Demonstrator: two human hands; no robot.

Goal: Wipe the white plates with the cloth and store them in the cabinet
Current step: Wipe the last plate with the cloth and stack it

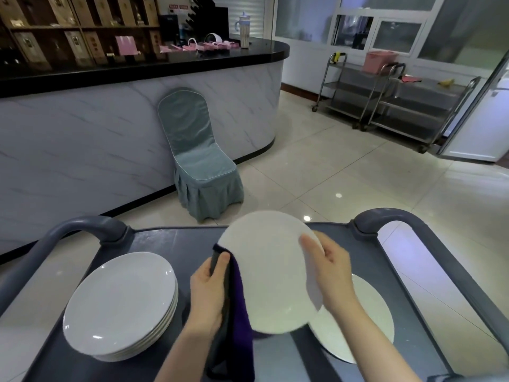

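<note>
Purple cloth (pixel 238 296) gripped in left hand (pixel 208 293), right hand (pixel 332 268) pinching the white plate (pixel 268 271) at lower centre; I'd rotate it, wiping rim too.

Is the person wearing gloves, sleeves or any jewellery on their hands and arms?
No gloves: the left hand and the right hand are both bare. The left forearm and the right forearm are bare too, with no sleeve showing on them. No watch, bracelet or ring shows, though motion blur could hide a thin ring.
</note>
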